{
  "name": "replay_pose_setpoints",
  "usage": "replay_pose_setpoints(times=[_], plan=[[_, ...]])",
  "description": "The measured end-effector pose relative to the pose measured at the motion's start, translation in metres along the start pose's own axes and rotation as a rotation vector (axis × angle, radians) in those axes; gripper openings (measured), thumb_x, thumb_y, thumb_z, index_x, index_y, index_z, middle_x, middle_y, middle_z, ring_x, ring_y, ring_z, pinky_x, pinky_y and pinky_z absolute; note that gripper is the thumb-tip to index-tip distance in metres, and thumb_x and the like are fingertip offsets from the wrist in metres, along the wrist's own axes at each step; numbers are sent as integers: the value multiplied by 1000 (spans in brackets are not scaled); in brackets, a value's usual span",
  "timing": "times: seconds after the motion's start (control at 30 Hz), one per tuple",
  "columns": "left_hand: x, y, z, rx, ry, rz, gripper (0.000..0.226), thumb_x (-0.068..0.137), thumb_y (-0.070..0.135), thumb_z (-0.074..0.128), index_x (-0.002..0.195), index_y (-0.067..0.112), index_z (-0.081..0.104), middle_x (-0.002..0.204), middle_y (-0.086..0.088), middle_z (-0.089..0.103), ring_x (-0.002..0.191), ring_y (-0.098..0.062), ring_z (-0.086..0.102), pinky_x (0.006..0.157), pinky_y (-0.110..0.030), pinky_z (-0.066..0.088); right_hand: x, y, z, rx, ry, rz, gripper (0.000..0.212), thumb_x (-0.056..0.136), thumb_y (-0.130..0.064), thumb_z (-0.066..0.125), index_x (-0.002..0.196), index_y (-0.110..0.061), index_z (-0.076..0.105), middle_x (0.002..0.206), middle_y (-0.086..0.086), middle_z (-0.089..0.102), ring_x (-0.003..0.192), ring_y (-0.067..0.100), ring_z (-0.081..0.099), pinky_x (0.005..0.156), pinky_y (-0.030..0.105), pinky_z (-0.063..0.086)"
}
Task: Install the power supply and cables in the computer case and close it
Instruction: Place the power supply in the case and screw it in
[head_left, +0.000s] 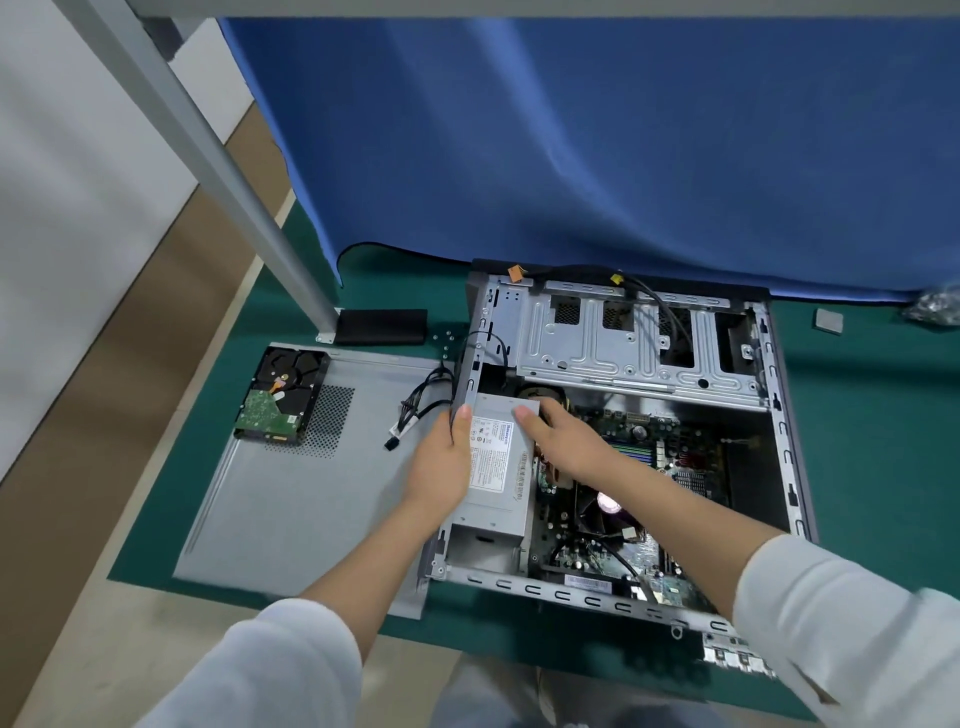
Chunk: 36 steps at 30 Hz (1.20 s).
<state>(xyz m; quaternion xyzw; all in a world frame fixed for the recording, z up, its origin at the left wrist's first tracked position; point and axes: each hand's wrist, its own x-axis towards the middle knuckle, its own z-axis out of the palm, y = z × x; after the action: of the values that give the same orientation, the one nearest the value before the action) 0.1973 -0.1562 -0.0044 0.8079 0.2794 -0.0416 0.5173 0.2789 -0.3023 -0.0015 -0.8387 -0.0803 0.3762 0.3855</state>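
The open computer case (623, 441) lies flat on the green mat (857, 415). At 9 o'clock of it lies the grey side panel (311, 493), with a hard drive (280, 395) on its far corner. Loose black cables (421, 405) hang over the case's left wall. The power supply (498, 467) sits inside the case at its left side, beside the motherboard (649, 467). The left hand (441, 462) grips its left edge, thumb on top; the right hand (566, 441) curls over its right edge.
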Motion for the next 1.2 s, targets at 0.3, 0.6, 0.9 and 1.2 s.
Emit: replay_pose_setpoints(times=[0.3,0.6,0.9,1.2], plan=[[-2,3,0,73,35,-19,52,100,51,22,101,9,53,94,-8,61,95,-28,59,82,-39,47,-11,1,5,-100,-67,-64,52,94,-61,29,118,-19,45,105,3,65,93,19,59,71,30,43],[0,1,0,98,39,-21,58,99,53,20,108,5,52,105,-18,61,98,-34,58,85,-45,48,-14,6,19,-148,-73,-6,83,85,-75,21,146,-19,32,123,0,59,108,18,54,85,28,38],[4,-5,3,108,46,-38,50,99,53,19,109,17,54,98,1,59,90,-16,54,72,-29,37,2,9,7,18,-138,56,94,67,-90,32,137,-29,48,146,-2,43,132,17,40,101,31,27],[6,-6,5,134,77,-34,45,100,51,19,102,22,53,83,8,57,76,-3,52,57,-18,32,6,18,5,4,-241,44,96,58,-96,36,130,-35,54,144,-4,46,132,16,41,105,34,26]])
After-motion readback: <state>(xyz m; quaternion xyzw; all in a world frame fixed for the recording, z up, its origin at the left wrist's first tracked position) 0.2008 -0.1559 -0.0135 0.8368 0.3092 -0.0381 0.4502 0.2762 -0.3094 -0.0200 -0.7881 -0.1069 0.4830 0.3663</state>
